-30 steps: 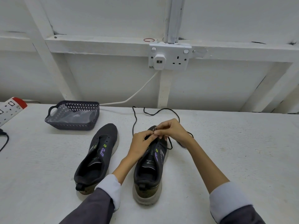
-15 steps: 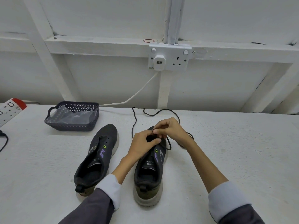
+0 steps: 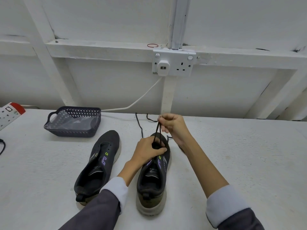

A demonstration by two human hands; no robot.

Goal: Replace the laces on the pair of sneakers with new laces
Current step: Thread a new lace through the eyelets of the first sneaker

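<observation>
Near the table's (image 3: 232, 163) front edge stand two sneakers; the left hand (image 3: 147, 151) grips the right sneaker (image 3: 153, 176) at its toe; the right hand (image 3: 172, 126), just above, pinches the black lace (image 3: 157, 133) taut; the left sneaker (image 3: 98, 165) lies beside, untouched.

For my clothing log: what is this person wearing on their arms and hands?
The left hand and right hand are ungloved, with no watch or ring visible. Each arm has a dark grey sleeve ending in a white cuff.
</observation>
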